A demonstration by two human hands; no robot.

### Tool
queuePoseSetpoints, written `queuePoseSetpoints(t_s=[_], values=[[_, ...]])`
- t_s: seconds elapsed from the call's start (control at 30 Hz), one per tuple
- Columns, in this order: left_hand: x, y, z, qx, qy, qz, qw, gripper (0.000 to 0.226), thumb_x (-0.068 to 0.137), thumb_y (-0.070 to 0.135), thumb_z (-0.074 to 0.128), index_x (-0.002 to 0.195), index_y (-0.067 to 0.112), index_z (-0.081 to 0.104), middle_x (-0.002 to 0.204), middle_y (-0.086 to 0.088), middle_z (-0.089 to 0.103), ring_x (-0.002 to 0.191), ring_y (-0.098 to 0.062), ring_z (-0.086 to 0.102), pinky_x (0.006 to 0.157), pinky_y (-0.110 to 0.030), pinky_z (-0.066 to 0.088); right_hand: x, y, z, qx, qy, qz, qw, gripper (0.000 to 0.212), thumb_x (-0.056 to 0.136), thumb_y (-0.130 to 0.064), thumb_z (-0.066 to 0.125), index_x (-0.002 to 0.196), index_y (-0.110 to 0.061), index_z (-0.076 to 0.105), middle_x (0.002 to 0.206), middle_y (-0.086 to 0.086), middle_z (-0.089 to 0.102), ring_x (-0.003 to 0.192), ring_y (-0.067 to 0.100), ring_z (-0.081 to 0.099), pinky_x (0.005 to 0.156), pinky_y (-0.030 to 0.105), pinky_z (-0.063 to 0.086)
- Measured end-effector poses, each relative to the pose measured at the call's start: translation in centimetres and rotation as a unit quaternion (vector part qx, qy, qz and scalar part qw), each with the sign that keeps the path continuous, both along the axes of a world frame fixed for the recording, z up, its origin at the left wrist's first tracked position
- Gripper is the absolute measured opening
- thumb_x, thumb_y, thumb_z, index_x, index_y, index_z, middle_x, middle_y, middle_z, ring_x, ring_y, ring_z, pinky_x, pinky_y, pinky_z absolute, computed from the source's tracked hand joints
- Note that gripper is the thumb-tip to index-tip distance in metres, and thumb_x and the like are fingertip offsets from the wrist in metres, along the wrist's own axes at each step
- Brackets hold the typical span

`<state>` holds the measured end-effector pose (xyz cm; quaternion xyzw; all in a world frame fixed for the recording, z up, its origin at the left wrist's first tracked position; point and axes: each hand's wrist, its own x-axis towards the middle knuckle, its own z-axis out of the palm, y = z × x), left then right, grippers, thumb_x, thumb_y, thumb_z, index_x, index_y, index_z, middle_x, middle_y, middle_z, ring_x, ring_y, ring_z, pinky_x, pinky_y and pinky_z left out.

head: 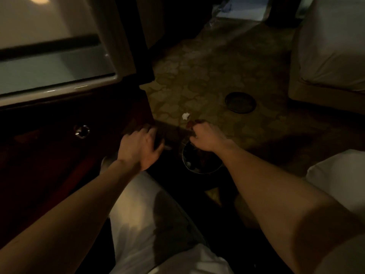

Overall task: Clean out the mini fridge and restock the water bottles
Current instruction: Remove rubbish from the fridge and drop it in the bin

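Fridge is seen upper left w/ door open, while a flat dark item (identity unclear) is gripped by left hand and right hand over a bin, so rubbish could be spilled onto carpet if it is tipped unevenly.

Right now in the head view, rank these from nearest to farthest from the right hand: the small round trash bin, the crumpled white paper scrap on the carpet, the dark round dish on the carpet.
From the right hand:
1. Small round trash bin, directly beneath the hand.
2. Crumpled white paper scrap, just beyond, slightly left.
3. Dark round dish, farther out, to the right.
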<state>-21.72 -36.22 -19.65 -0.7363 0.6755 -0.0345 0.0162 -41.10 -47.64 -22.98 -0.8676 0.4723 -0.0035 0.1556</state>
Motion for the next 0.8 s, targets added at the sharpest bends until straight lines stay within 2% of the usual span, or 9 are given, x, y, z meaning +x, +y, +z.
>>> queuePoseSetpoints(t_s=[0.13, 0.27, 0.4, 0.5, 0.6, 0.7, 0.8], values=[[2.4, 2.6, 2.2, -0.050, 0.007, 0.012, 0.999, 0.047, 0.095, 0.056, 0.034, 0.125, 0.024, 0.051, 0.123, -0.004, 0.057, 0.114, -0.026, 0.055, 0.092, -0.039, 0.042, 3.6, 1.8, 3.0, -0.044, -0.021, 0.058, 0.997, 0.035, 0.097, -0.035, 0.053, 0.120, -0.010, 0.057, 0.113, 0.016, 0.063, 0.103, 0.034, 0.061, 0.079, 0.036, 0.049], [5.1, 6.3, 4.5, -0.096, -0.006, 0.046, 0.994, 0.042, 0.094, 0.053, 0.043, 0.119, 0.021, 0.052, 0.120, -0.003, 0.057, 0.114, -0.024, 0.054, 0.089, -0.039, 0.045, 8.0, 4.6, 6.2, -0.082, -0.086, 0.114, 0.986, 0.044, 0.095, -0.041, 0.055, 0.131, -0.016, 0.057, 0.120, 0.013, 0.064, 0.109, 0.033, 0.061, 0.085, 0.037, 0.049], [7.6, 10.1, 6.4, -0.116, -0.048, 0.096, 0.987, 0.045, 0.093, 0.054, 0.047, 0.124, 0.023, 0.052, 0.120, 0.000, 0.057, 0.111, -0.019, 0.056, 0.084, -0.033, 0.048, 13.0, 8.2, 9.5, -0.111, -0.131, 0.192, 0.966, 0.033, 0.093, -0.044, 0.056, 0.119, -0.022, 0.058, 0.110, 0.003, 0.064, 0.100, 0.025, 0.063, 0.083, 0.041, 0.053], [9.3, 12.9, 8.4, -0.147, -0.057, 0.126, 0.979, 0.036, 0.095, 0.050, 0.045, 0.117, 0.023, 0.054, 0.114, 0.001, 0.059, 0.105, -0.018, 0.058, 0.082, -0.032, 0.049, 16.2, 10.6, 12.0, -0.147, -0.160, 0.250, 0.944, 0.029, 0.092, -0.044, 0.057, 0.114, -0.025, 0.059, 0.105, -0.002, 0.064, 0.093, 0.019, 0.062, 0.078, 0.038, 0.052], [10.9, 15.5, 10.6, -0.192, -0.071, 0.157, 0.966, 0.031, 0.096, 0.048, 0.042, 0.111, 0.024, 0.055, 0.109, 0.002, 0.060, 0.101, -0.017, 0.058, 0.084, -0.034, 0.050, 19.0, 12.1, 14.2, -0.176, -0.188, 0.289, 0.922, 0.027, 0.092, -0.041, 0.057, 0.111, -0.023, 0.060, 0.102, -0.001, 0.066, 0.091, 0.020, 0.063, 0.074, 0.035, 0.049], [12.9, 17.6, 12.3, -0.229, -0.072, 0.194, 0.951, 0.031, 0.096, 0.047, 0.043, 0.111, 0.023, 0.055, 0.111, 0.002, 0.061, 0.105, -0.017, 0.058, 0.089, -0.036, 0.048, 21.8, 13.7, 16.1, -0.207, -0.224, 0.315, 0.899, 0.022, 0.091, -0.038, 0.058, 0.104, -0.019, 0.062, 0.095, 0.001, 0.067, 0.087, 0.024, 0.064, 0.069, 0.033, 0.047], [15.4, 20.0, 13.5, -0.231, -0.085, 0.230, 0.942, 0.034, 0.096, 0.049, 0.043, 0.114, 0.022, 0.054, 0.114, 0.001, 0.060, 0.109, -0.018, 0.057, 0.091, -0.037, 0.046, 24.8, 15.4, 17.8, -0.206, -0.238, 0.350, 0.882, 0.021, 0.091, -0.035, 0.060, 0.104, -0.018, 0.062, 0.093, 0.003, 0.067, 0.085, 0.025, 0.064, 0.070, 0.036, 0.050]])
